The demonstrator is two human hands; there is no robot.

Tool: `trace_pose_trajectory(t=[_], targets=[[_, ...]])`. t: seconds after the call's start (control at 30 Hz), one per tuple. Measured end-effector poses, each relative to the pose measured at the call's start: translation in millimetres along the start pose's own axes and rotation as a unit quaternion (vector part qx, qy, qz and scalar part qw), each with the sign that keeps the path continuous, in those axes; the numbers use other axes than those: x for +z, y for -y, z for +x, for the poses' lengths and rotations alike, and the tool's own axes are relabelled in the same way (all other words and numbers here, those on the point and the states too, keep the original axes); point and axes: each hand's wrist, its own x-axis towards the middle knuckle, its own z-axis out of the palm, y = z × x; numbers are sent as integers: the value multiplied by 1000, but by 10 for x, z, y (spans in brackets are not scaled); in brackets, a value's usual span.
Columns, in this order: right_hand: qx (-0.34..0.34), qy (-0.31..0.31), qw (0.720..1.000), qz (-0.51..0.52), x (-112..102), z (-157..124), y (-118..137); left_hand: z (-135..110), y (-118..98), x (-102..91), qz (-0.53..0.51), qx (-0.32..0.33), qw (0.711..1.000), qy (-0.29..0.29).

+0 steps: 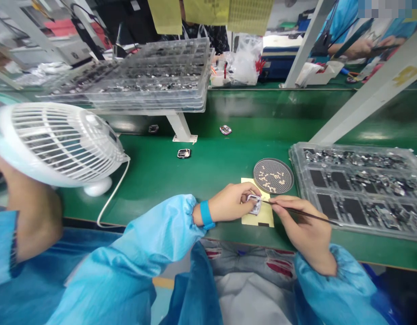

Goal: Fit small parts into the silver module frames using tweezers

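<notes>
So the left hand [229,203] has thumb and fingers pinched round the edge of a small case [257,207], holding it just above or on a yellow note [252,220] (can't tell if it's actually touching the paper). The right hand [306,230] is curled in a pen grip around dark tweezers [299,211], with the tip right at the case's near-right edge. I'd call this the fiddly placing or adjusting step, though whatever's at the tip is too small to make out. Seems to me the next move calls for a steady left pinch and a light, precise touch from the tweezers. Just beyond the hands there's a round dish [287,182] of pale bits [279,175]; a parts tray [298,180] sits right of the right hand, and more cases [184,153] lie on the green surface [195,178], farther out past the left hand.
</notes>
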Motion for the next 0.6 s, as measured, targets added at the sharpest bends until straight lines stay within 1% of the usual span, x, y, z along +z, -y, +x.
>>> trace_pose_trajectory(t=[0.2, 0.47, 0.6], targets=[[0, 3, 1000, 0, -1, -19, -6, 3, 16, 10, -5, 2, 1000, -6], [-23, 31, 999, -34, -11, -22, -25, 4, 2, 4, 14, -3, 1000, -14], [-35, 14, 999, -26, -26, -38, -1, 5, -14, -3, -32, -8, 999, -9]])
